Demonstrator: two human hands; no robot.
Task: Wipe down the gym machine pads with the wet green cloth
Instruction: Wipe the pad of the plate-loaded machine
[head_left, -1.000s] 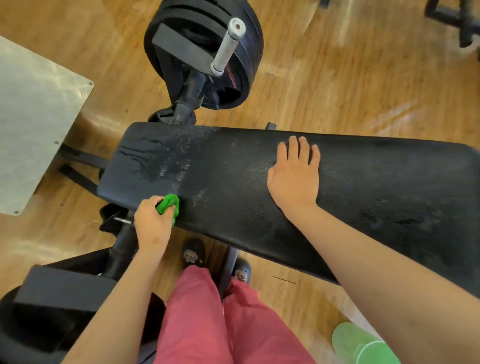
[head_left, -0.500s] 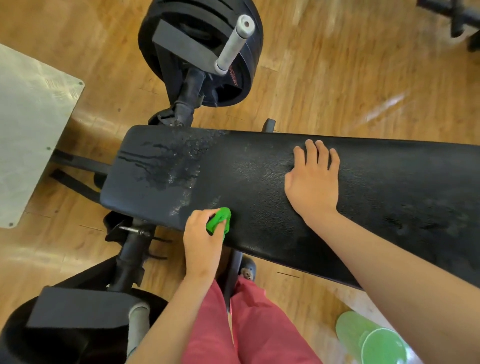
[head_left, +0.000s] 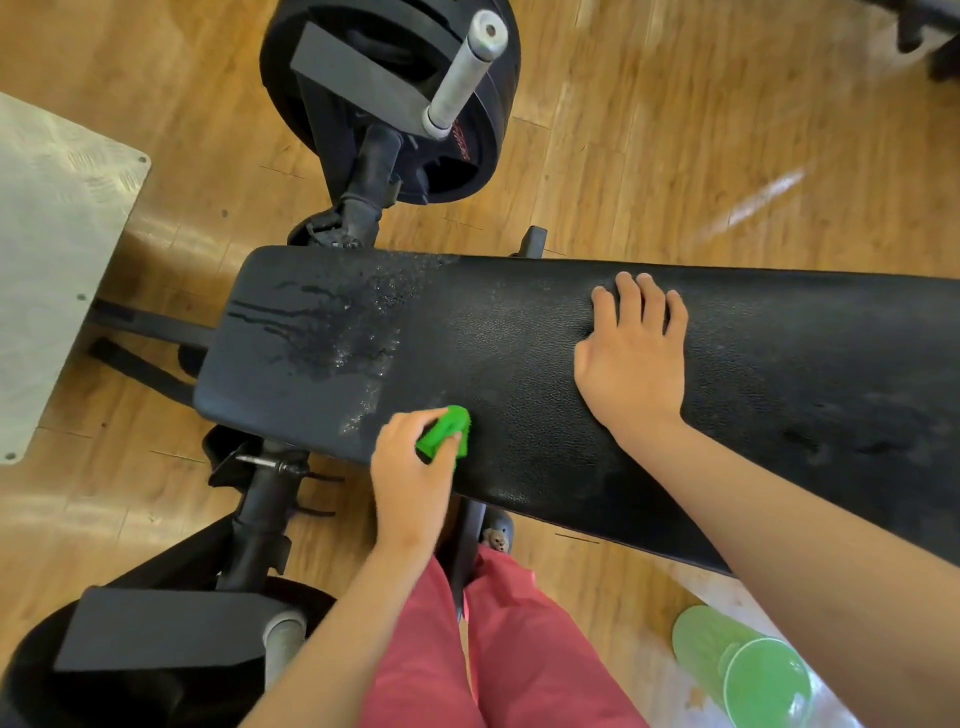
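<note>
A long black machine pad (head_left: 519, 358) runs across the middle of the view, with wet streaks and droplets near its left end. My left hand (head_left: 410, 478) grips a bunched green cloth (head_left: 445, 431) and presses it on the pad's near edge, just right of the wet patch. My right hand (head_left: 636, 358) lies flat on the pad further right, fingers straight and spread.
Black weight plates on a steel sleeve (head_left: 462, 78) stand beyond the pad. A metal tread plate (head_left: 52, 249) lies at left. Frame tubes and another plate stack (head_left: 156, 639) sit at lower left. A green bottle (head_left: 743, 665) lies on the wooden floor at lower right.
My left hand has slid the green cloth rightward along the pad's near edge, from the left corner past the wet patch. My right hand stays flat on the pad.
</note>
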